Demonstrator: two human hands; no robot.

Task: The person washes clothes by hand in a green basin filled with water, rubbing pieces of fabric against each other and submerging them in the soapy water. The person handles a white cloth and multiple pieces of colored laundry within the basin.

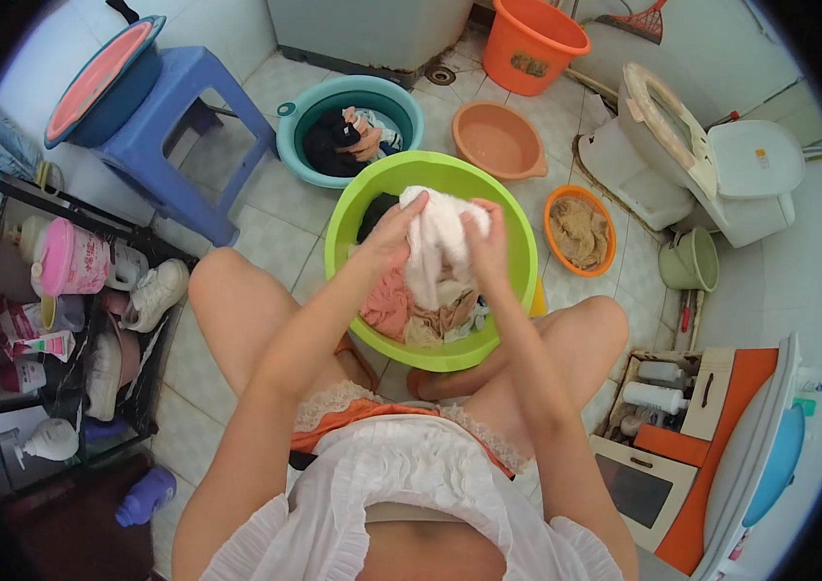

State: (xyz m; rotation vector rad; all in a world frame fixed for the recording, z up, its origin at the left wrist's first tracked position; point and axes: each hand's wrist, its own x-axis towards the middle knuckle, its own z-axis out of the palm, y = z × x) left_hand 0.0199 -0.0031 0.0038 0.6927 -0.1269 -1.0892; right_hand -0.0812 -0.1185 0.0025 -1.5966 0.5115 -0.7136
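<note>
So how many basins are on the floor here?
4: the green basin under both hands, a teal one behind it, a pale orange one, a small orange one.

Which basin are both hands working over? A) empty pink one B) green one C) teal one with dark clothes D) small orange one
B: the left hand and right hand grip a white cloth together above the green basin, which holds more laundry.

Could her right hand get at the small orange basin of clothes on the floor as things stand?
Probably yes: the orange basin sits uncovered just right of the green tub, but the right hand is gripping the white cloth.
</note>
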